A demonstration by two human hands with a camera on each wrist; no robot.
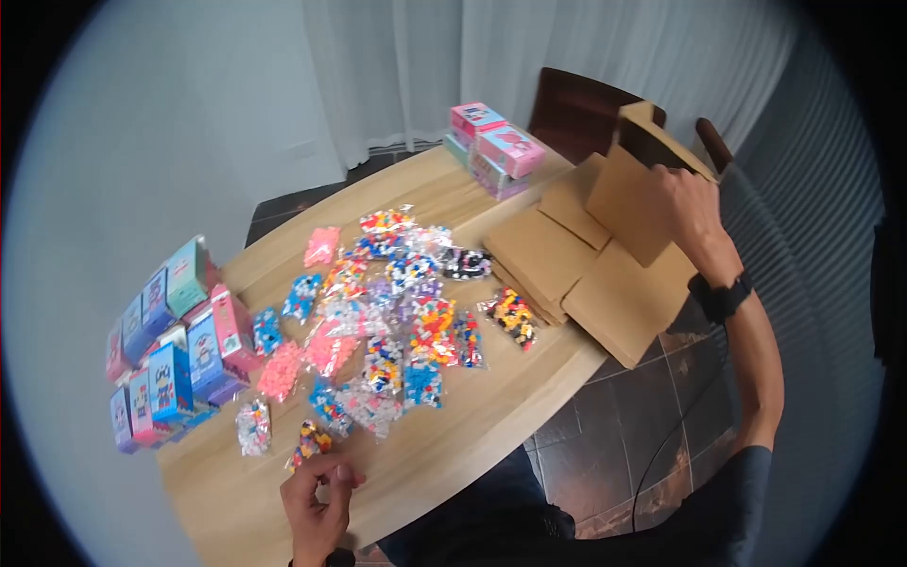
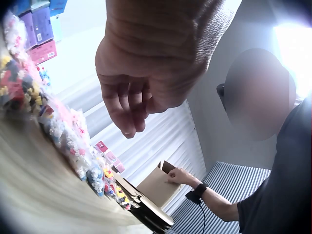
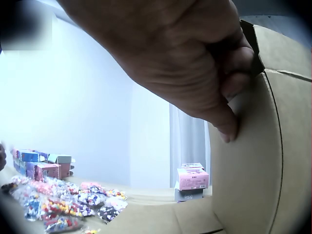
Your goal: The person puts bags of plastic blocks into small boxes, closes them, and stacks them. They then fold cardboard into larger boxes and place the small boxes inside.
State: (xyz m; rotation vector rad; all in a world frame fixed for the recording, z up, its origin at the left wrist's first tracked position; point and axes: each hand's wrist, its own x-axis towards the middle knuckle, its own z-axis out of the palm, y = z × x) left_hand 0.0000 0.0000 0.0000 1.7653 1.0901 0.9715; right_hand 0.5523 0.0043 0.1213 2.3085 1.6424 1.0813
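Note:
My right hand (image 1: 690, 203) grips the upper edge of a brown cardboard box (image 1: 628, 203) at the table's right end. In the right wrist view the thumb lies along the outside of a box panel (image 3: 248, 161), and the other fingers curl over its edge. My left hand (image 1: 319, 501) hangs with bent fingers and nothing in them, close over the table's front edge. In the head view it overlaps a small clear bag of black, yellow and red pieces (image 1: 308, 442). Several more clear bags of colourful pieces (image 1: 378, 312) lie spread over the middle of the table.
Small pink, blue and purple boxes (image 1: 170, 378) stand grouped at the table's left end. A stack of pink and teal boxes (image 1: 496, 142) sits at the far edge. Cardboard flaps (image 1: 628, 307) overhang the right edge, and a dark chair (image 1: 572, 113) stands behind.

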